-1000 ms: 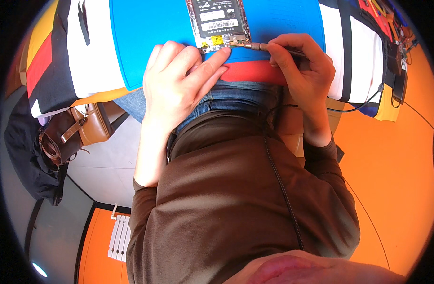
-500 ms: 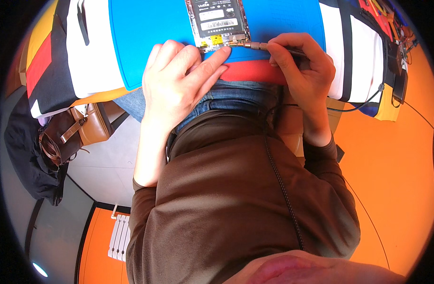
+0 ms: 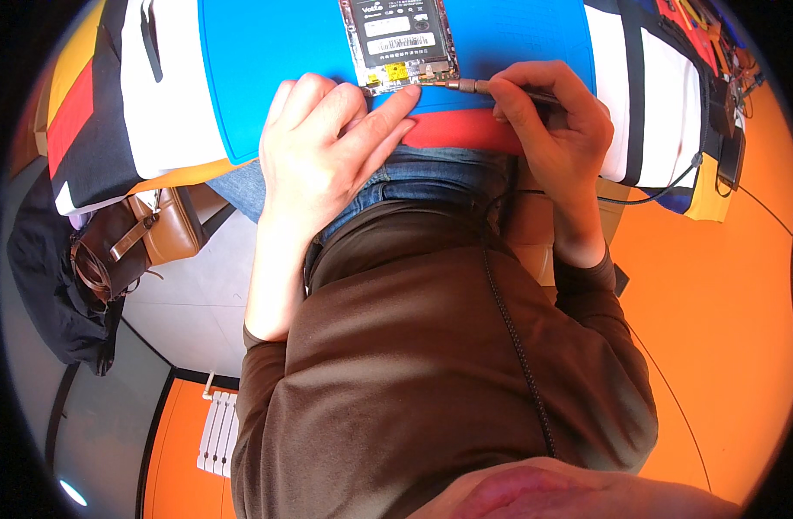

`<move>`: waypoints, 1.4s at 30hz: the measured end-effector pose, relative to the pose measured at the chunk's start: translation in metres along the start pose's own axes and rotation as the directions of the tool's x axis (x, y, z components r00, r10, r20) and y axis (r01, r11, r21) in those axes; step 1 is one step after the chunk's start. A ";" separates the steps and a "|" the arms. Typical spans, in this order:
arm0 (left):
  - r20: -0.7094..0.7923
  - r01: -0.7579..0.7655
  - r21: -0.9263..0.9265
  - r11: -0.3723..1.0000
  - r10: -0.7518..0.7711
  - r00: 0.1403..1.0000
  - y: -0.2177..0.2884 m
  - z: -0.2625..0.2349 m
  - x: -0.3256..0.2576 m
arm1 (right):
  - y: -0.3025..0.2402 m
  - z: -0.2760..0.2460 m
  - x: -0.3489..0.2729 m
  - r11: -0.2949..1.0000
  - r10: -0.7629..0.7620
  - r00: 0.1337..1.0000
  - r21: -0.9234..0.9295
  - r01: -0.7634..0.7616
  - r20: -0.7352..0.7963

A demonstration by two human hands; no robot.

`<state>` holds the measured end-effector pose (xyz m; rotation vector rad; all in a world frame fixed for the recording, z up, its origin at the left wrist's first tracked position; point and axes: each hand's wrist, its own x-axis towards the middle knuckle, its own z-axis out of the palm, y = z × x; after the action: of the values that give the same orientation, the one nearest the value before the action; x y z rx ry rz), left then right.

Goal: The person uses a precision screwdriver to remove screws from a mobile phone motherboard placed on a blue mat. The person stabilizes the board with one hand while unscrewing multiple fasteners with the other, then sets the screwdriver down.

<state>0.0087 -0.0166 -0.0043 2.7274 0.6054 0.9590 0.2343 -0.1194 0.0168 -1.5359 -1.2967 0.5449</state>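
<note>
An opened phone point(image 3: 401, 39) with its back cover off lies on a blue work mat point(image 3: 267, 60) at the top of the view. My left hand point(image 3: 327, 147) rests flat on the mat's near edge, its fingertips touching the phone's lower end. My right hand point(image 3: 548, 117) grips a thin metal-tipped screwdriver point(image 3: 466, 85), whose tip sits against the phone's lower right corner.
The table point(image 3: 167, 121) under the mat has white, black, red and yellow panels. A brown leather bag point(image 3: 141, 238) and dark clothing point(image 3: 46, 285) lie at the left on the floor. Tools and a black cable point(image 3: 665, 186) are at the upper right. Orange floor lies at right.
</note>
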 end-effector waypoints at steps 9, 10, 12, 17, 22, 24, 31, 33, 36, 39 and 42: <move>-0.008 0.048 -0.037 0.998 -0.048 0.999 0.002 -0.002 0.002 | 0.000 0.000 0.000 1.000 -0.023 1.000 -0.013 0.023 0.004; 0.010 0.057 -0.038 0.998 -0.057 0.998 0.003 -0.003 0.002 | 0.000 0.000 0.001 1.000 -0.026 1.000 -0.013 0.026 0.001; 0.032 0.070 -0.037 0.997 -0.069 0.997 0.004 -0.004 0.003 | -0.001 0.000 0.000 1.000 -0.021 1.000 -0.015 0.021 0.005; 0.047 0.085 -0.038 0.996 -0.083 0.995 0.005 -0.005 0.005 | -0.002 0.000 0.000 1.000 0.000 1.000 0.003 0.000 0.008; 0.035 0.069 -0.022 0.997 -0.068 0.997 0.004 -0.003 0.002 | 0.000 -0.001 -0.002 1.000 -0.024 1.000 -0.015 0.024 -0.008; 0.027 0.058 -0.021 0.998 -0.058 0.998 0.002 -0.002 0.001 | 0.001 0.000 -0.003 0.999 -0.018 0.999 0.029 0.019 -0.041; -0.008 0.054 -0.029 0.998 -0.054 0.999 0.000 -0.002 -0.002 | 0.005 0.000 -0.002 0.995 -0.012 0.998 0.094 0.019 -0.068; -0.011 0.048 -0.028 0.998 -0.049 0.999 0.000 -0.002 -0.002 | 0.006 0.000 -0.001 0.996 -0.020 0.998 0.086 0.026 -0.060; -0.013 0.041 -0.030 0.999 -0.042 0.999 0.000 -0.002 -0.002 | 0.005 0.000 -0.001 0.998 -0.025 0.999 0.055 0.028 -0.047; 0.001 0.046 -0.024 0.999 -0.046 0.999 0.001 -0.003 -0.002 | 0.004 0.001 -0.001 0.998 -0.025 0.999 0.049 0.027 -0.039; 0.003 0.042 -0.020 0.999 -0.042 0.999 0.001 -0.003 -0.001 | 0.004 0.001 -0.001 0.998 -0.031 0.999 0.047 0.032 -0.035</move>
<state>0.0066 -0.0184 -0.0027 2.6867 0.6460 0.9470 0.2349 -0.1193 0.0127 -1.4774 -1.2713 0.5237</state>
